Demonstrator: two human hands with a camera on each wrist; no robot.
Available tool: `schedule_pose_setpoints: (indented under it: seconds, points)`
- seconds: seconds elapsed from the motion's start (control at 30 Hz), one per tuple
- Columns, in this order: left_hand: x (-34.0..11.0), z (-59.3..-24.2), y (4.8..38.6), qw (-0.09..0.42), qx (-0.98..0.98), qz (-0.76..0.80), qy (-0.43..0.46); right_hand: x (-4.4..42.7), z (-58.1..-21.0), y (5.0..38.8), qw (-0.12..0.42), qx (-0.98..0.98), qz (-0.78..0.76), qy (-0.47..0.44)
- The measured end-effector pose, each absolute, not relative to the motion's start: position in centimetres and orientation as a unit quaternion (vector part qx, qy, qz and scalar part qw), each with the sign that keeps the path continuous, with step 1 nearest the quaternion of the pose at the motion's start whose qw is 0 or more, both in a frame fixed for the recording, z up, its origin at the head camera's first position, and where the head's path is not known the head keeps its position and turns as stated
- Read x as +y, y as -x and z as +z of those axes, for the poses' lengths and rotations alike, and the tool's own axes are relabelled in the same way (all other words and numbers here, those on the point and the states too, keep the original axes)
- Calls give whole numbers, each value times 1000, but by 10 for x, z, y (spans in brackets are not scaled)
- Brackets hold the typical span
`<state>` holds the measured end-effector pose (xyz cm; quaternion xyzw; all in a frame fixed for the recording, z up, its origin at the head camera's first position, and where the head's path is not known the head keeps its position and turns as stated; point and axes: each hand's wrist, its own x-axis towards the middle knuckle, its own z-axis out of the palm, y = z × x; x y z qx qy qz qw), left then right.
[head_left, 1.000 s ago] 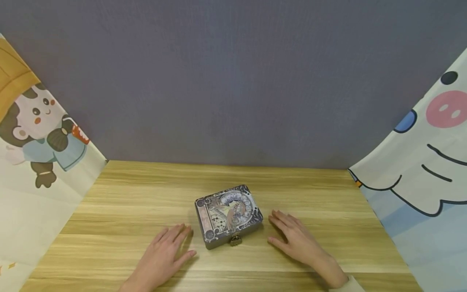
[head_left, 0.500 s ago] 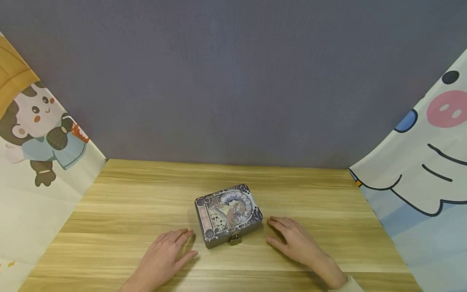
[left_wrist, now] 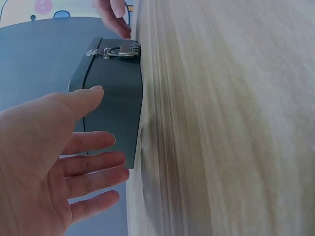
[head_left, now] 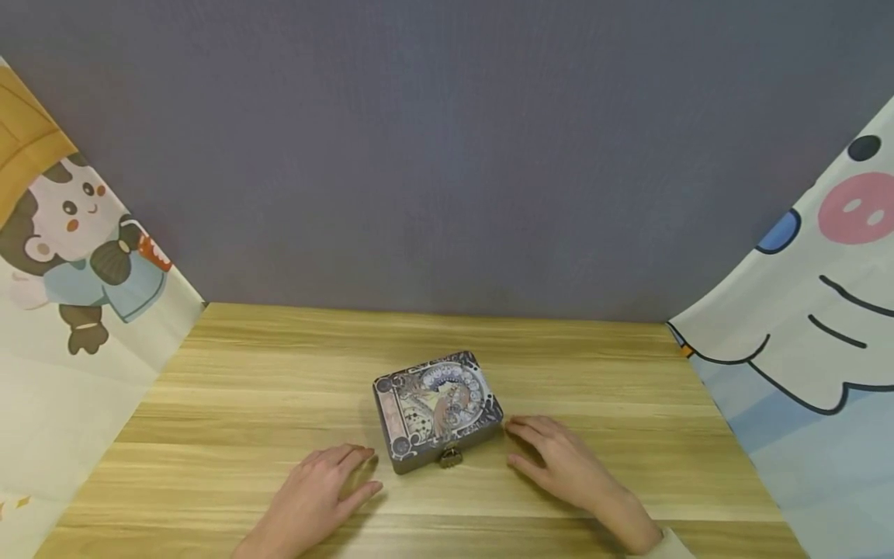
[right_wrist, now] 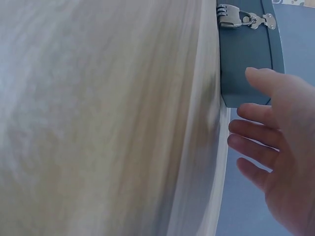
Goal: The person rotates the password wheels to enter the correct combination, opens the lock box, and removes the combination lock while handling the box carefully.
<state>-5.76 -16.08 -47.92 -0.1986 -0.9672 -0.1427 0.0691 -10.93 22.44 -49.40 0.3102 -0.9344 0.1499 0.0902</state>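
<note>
A dark rectangular box (head_left: 440,407) with an ornate printed lid lies closed on the wooden table, turned at a slight angle. On its front hangs a small combination padlock (left_wrist: 129,49), hooked through a metal hasp (right_wrist: 263,20). Left of the box, my left hand (head_left: 314,493) is held low over the table with fingers loosely extended and a small gap to the box's side. My right hand (head_left: 566,466) is at the box's right side, fingertips very near its corner; whether they touch I cannot tell. Neither hand holds anything.
The wooden table (head_left: 265,365) ends at a grey upright panel (head_left: 433,155) behind. Cartoon-printed cloths hang on both sides: a child figure (head_left: 84,233) on the left and a pig-nosed figure (head_left: 838,295) on the right.
Both hands have shifted slightly: the left a little rightward and toward the front, the right a little toward the box with its fingers drawn closer together. The box has stayed in place.
</note>
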Motion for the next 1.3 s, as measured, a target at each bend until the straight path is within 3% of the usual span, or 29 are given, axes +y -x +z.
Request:
schedule_pose_setpoints:
  seconds: [0.47,0.8,1.3]
  points:
    - [-157,-478,56,41,-958,-189,212,216,-494,105,79,-923,187,-327]
    - [-152,-480,56,56,-950,-201,233,212,-493,104,60,-923,200,-323]
    - [-150,-480,53,40,-947,-197,250,204,-495,99,17,-922,207,-326]
